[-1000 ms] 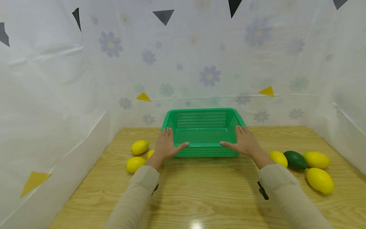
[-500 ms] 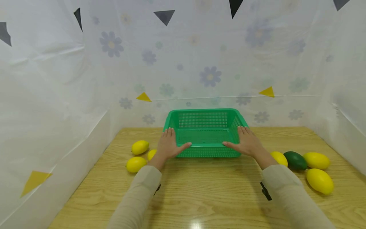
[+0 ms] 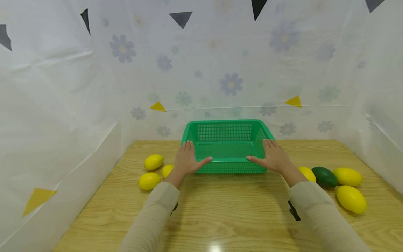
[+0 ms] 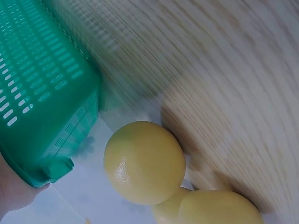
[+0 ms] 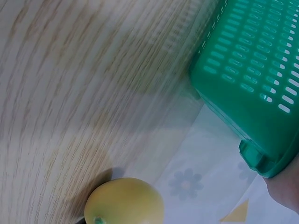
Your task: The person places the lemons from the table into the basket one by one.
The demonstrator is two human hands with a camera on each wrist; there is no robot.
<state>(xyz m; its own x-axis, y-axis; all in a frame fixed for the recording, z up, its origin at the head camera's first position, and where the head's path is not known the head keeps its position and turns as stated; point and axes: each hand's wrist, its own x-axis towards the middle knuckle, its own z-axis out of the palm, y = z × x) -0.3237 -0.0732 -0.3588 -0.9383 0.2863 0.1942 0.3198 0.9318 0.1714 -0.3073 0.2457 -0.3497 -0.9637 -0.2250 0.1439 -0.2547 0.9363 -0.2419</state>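
Observation:
A green plastic basket (image 3: 224, 164) with slotted walls stands on the wooden table, nothing inside it. My left hand (image 3: 186, 160) lies over its near left corner, fingers straight along the side rim and thumb stretched along the front rim. Mirroring it, my right hand (image 3: 273, 157) rests on the near right corner, its thumb pointing inward. Beside my left wrist are three lemons, one of them (image 3: 153, 162) farther back. To the right, three more lemons, one (image 3: 351, 199) nearest the front, surround a dark green oval fruit (image 3: 324, 176). Both wrist views show the basket's outer corners up close.
A wooden table (image 3: 226, 210) carries everything. Behind it hangs a white sheet (image 3: 201, 70) with flower prints and triangles, and similar sheets flank both sides. In the left wrist view a lemon (image 4: 145, 162) lies near the basket; in the right wrist view another lemon (image 5: 124, 203) lies below it.
The basket has shifted slightly to the right, with both hands on it moving along. The fruits have stayed in place.

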